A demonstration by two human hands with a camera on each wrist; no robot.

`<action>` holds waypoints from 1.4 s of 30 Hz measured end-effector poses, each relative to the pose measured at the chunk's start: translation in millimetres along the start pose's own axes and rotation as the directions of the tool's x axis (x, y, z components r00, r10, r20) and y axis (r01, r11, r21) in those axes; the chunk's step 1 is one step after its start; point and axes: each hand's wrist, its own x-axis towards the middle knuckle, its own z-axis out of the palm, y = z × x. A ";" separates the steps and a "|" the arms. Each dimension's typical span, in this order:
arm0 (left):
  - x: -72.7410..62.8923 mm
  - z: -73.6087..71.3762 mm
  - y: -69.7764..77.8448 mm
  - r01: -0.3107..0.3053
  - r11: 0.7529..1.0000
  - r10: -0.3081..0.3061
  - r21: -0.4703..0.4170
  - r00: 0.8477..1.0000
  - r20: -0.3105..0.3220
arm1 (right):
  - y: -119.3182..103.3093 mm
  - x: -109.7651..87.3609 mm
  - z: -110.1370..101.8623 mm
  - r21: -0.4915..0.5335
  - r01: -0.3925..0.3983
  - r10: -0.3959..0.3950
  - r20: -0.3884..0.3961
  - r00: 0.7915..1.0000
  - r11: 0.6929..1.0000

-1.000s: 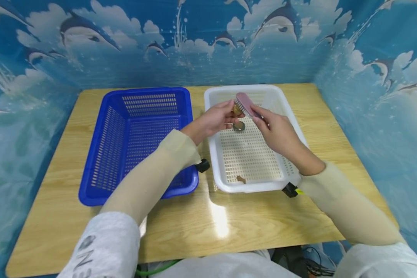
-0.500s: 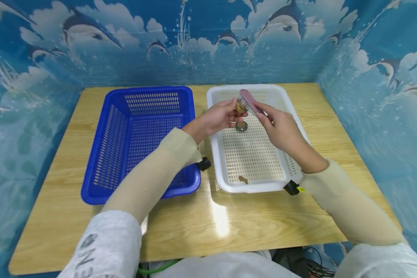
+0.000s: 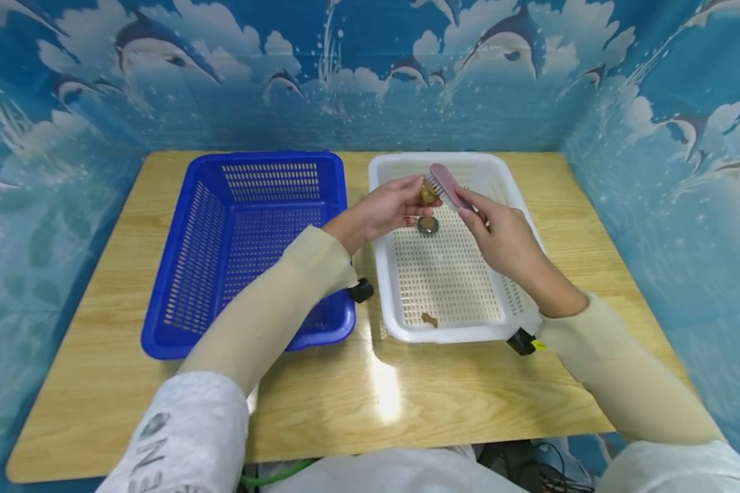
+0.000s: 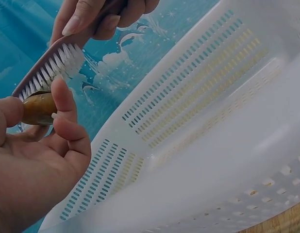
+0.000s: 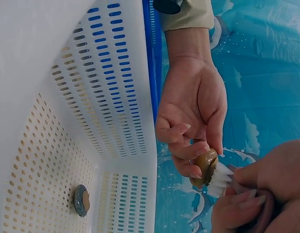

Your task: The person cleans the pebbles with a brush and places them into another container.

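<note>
My left hand (image 3: 390,209) pinches a glossy brown, rounded, shell-like object (image 4: 39,108) between thumb and fingers, above the far part of the white basket (image 3: 445,334). In my right hand (image 3: 507,236) I grip a scrubbing brush with a pinkish back (image 3: 444,179) by its handle. Its white bristles (image 5: 219,179) touch the brown object's edge in the right wrist view. Below the hands, a dark round piece with a brown middle (image 5: 81,200) lies on the basket floor. Whether the brown object is a shell or a stone I cannot tell.
A blue basket (image 3: 150,322) stands to the left of the white one, under my left forearm. Inside the white basket, near its front edge, lies a small brown scrap (image 3: 429,320). Both baskets rest on a wooden table (image 3: 321,404). A dolphin-print curtain (image 3: 370,116) encloses the back and sides.
The brush has shifted slightly against the brown object, its bristles staying at the object's edge. Both hands keep their grips and nearly their places; the head view has drifted a little.
</note>
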 end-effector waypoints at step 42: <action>2.2 -3.7 0.3 0.032 0.999 -0.031 0.036 0.999 -0.024 | -2.2 -5.7 -0.9 0.010 -0.029 0.029 0.009 1.000 1.000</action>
